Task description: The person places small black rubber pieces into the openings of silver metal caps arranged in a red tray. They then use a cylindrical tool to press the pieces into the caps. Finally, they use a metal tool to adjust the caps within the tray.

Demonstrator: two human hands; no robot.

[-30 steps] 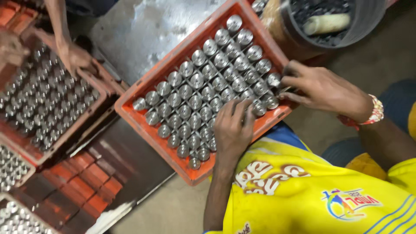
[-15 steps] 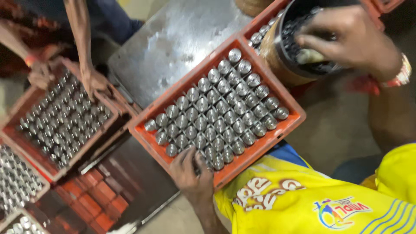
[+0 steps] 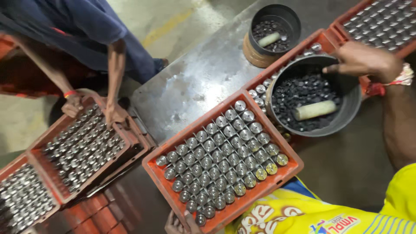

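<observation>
Right hand [image 3: 362,60]: at 2 o'clock, over the rim of the dark metal bucket [image 3: 351,117]; fingers curled together, pinching nothing visible.
Left hand [image 3: 180,224]: at 6 o'clock, fingers gripping the near edge of the orange crate [image 3: 288,171].
Crate: on the table [image 3: 195,78], full of upright metal cylinders [image 3: 219,156].
Bucket: holds small dark pieces and a pale roller [image 3: 315,110].

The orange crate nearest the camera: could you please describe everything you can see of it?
The orange crate looks like moulded plastic, rectangular, lying flat and skewed on the grey metal table. Its grid of cells is filled with upright shiny metal cylinders, seen end-on; a few at the right end look yellowish. The left hand grips its near corner. A second crate bearing a dark bucket of small black parts lies just beyond its far end.
</observation>
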